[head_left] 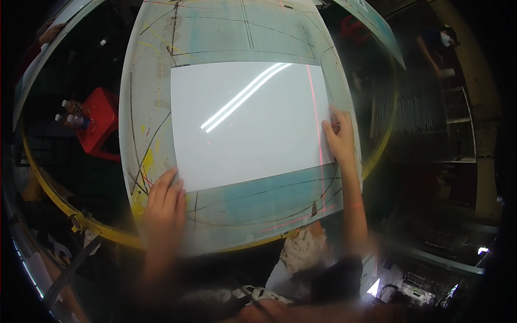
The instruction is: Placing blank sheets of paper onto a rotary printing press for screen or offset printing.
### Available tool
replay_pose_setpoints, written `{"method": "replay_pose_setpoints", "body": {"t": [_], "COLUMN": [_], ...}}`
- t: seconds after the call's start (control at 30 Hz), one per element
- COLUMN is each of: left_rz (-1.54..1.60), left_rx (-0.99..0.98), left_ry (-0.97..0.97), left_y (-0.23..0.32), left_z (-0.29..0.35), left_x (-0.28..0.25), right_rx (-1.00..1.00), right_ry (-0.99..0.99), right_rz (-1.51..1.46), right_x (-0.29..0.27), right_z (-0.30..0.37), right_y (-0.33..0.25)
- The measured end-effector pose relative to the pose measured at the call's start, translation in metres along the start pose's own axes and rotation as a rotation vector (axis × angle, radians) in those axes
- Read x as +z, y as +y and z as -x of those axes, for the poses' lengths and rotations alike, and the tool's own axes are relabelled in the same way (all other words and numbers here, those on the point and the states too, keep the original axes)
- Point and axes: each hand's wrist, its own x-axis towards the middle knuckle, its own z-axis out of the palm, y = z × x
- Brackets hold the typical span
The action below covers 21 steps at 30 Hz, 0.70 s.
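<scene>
A glossy white rectangular sheet point(247, 129) lies on a worn pale blue-green board point(226, 32) with dark drawn lines and yellow paint marks. Two bright light streaks reflect off its surface. At the sheet's lower left corner rests my left hand point(166, 202), fingers stretched out along the edge and touching it. My right hand point(341, 134) is at the right edge, thumb and curled fingers closed on the rim of the sheet. A red laser line runs down the sheet's right side, just inside that hand.
A yellow curved rail point(54, 196) passes round below the board. Left of it, a red stool point(102, 124) carries several bottles point(72, 114). A crumpled whitish cloth point(304, 250) sits by the near edge. Other people's arms show at the far left point(51, 33) and upper right point(428, 54).
</scene>
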Motion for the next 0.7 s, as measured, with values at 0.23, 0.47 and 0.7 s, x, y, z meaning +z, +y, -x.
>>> {"method": "replay_pose_setpoints", "body": {"t": [0.23,0.47,0.7], "left_rz": [-0.026,-0.03,-0.018], "left_rx": [-0.018,0.016,0.007], "left_ry": [-0.041,-0.007,-0.002], "left_y": [-0.0016,-0.005,-0.0047], "left_z": [0.0013,0.0021,0.003], "left_x": [0.001,0.0038,0.0041], "right_rx": [-0.008,-0.021,-0.03], "right_ry": [-0.016,0.001,-0.021], "right_rz": [-0.012,-0.01,-0.012], "right_x": [0.002,0.0037,0.0044], "right_z": [0.0015,0.0025,0.0024], "right_y": [0.0018,0.0034,0.0027]}}
